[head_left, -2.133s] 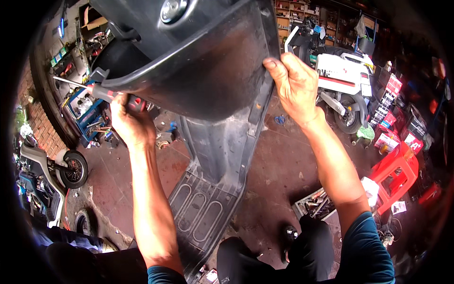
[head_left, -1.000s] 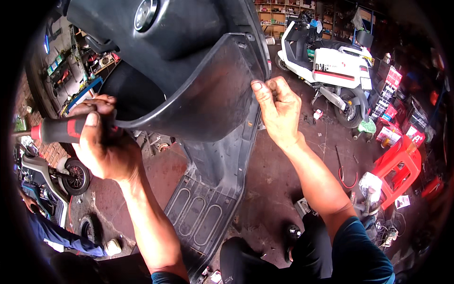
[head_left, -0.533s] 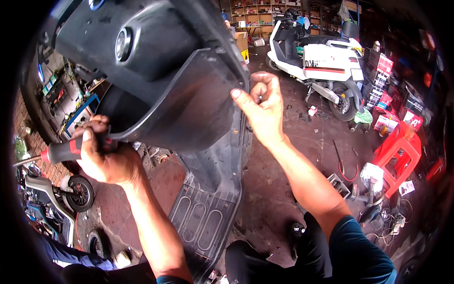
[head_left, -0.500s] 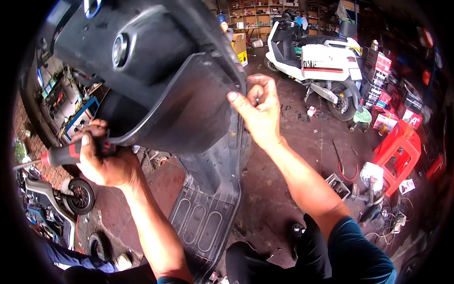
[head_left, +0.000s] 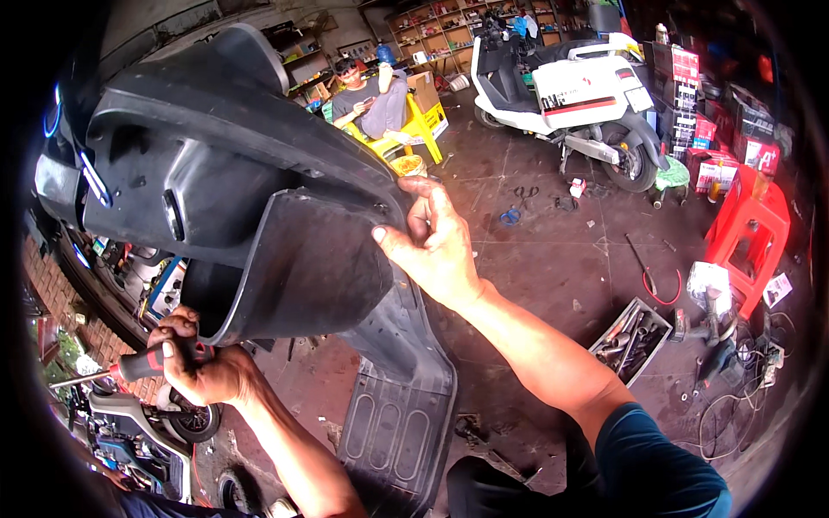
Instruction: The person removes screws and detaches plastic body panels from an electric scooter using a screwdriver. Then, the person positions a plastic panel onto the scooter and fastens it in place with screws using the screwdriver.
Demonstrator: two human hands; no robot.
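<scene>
The black front panel of a scooter fills the left and middle, with an open storage pocket below it and a ribbed footboard further down. My left hand is closed round the red and black handle of a screwdriver, its shaft pointing left. That hand's fingers are by the pocket's lower left rim. My right hand is at the right edge of the panel, thumb on the inner side and curled fingers along the edge. Any small part under its fingertips is hidden.
A person sits on a yellow chair at the back. A white scooter stands far right, near stacked boxes. A red stool, a metal tool tray and cables are at right; a tire lies lower left.
The view has swung, showing more of the panel's top and the seated person. My left hand keeps the screwdriver, and my right hand stays at the panel's right edge.
</scene>
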